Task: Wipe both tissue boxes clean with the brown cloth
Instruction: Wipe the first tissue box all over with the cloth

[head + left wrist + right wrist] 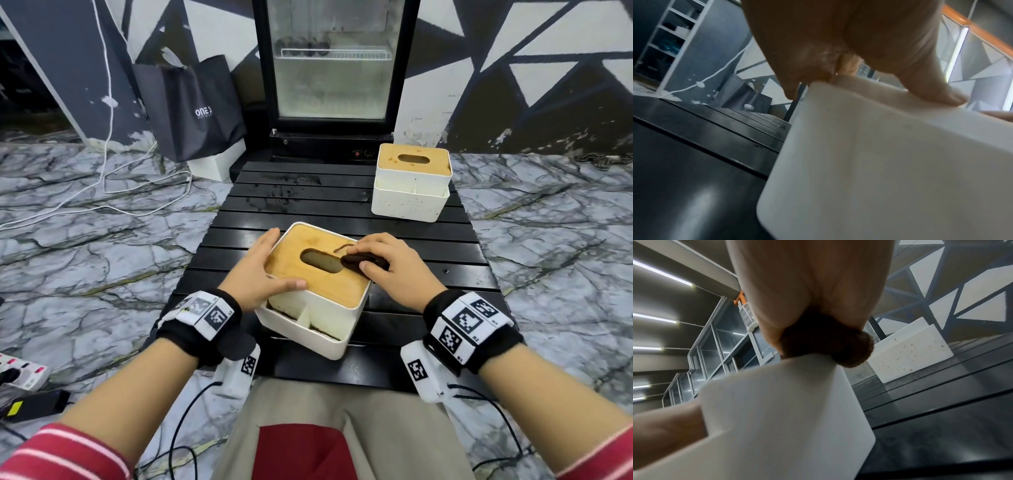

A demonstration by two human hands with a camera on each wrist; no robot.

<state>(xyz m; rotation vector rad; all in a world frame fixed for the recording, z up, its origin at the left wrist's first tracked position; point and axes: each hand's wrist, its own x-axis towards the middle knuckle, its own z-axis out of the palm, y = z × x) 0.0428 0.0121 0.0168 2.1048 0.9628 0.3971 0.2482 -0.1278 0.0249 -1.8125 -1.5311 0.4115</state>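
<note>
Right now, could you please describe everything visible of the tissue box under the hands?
The tissue box has a white plastic-looking body with rounded corners, a wood-look lid with an oval slot, and open divided front compartments. It sits skewed on the black slatted table. The left hand holds its left corner; the right hand presses the brown cloth on the lid.

We find the head view bright and sharp, its edges bowed by the wide lens; both wrist views are dimmer and blurred. A pale sheen lies on the bench (702, 199); ceiling light strips (663, 274) glare; the left hand (838, 40) is shadowed.
</note>
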